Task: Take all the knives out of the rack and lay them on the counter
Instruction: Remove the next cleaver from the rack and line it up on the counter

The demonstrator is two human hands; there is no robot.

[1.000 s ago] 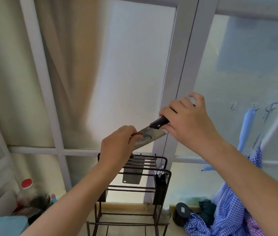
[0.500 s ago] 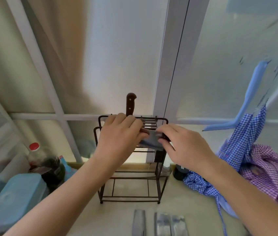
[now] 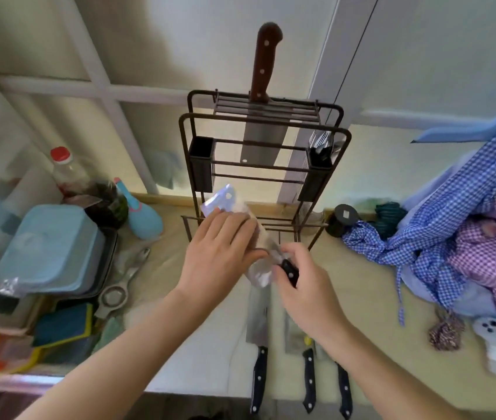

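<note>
Over the tan bench (image 3: 377, 298), in front of the rack (image 3: 184, 147), the right hand (image 3: 304, 286) is gripping the cleaver (image 3: 222, 198) by its handle while the left hand (image 3: 219, 253) is lying flat on its blade.

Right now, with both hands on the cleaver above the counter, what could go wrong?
The left hand lies on the bare blade of the cleaver; a slip could cut the fingers. The right hand seems to hold the black handle with a fingertip grip, so the cleaver may twist. Three knives lie on the counter just below the right forearm, which could knock them.
</note>
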